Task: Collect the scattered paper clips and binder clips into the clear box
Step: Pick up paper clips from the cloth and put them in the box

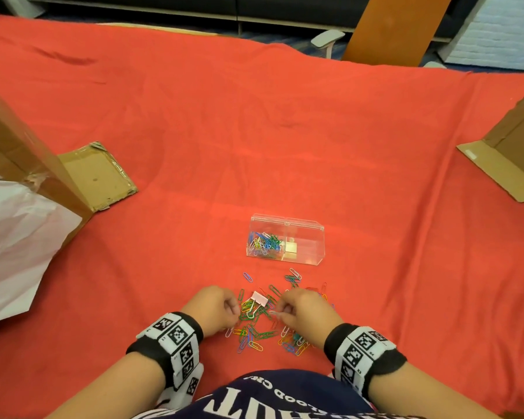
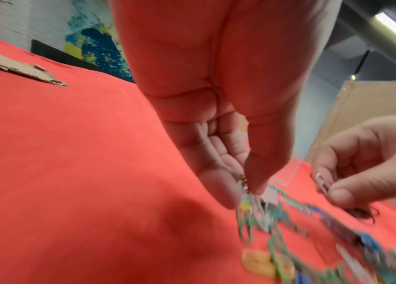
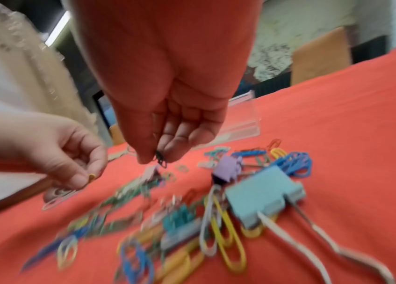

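Coloured wire and pastel plastic, heaped on the red cloth (image 1: 285, 131) close to the body: paper clips (image 1: 256, 334) in green, blue, yellow, white and orange, lying crossed over one another, some hooked together. Among them a pink binder clip (image 1: 259, 299) with silver handles, lying between the two hands. Seen from the right wrist, also a light blue binder clip (image 3: 262, 194), a smaller purple binder clip (image 3: 227, 169) and a teal one, all resting on the cloth under and beside the wrist, not touched.

Left hand (image 1: 217, 306) bent over the left edge of the heap, thumb and forefinger closed narrow on a few clips, a bunch of green and white ones hanging from the fingertips (image 2: 226, 194) down to the cloth. Exact number held cannot be told, too blurred.

Right hand (image 1: 306, 308) over the right part of the heap, fingers drawn together, pinching a white paper clip (image 2: 323, 184) between thumb and forefinger; from the right wrist, a small dark clip also visible at the fingertips (image 3: 147, 157).

Farther from the body, just beyond the heap, clear box (image 1: 310, 246), lid open, standing apart from both hands. Left compartment already holding a pile of coloured paper clips; in the right compartment only a pale square piece, unclear what.

Farther still, cardboard flaps (image 1: 96, 176) at left and right.
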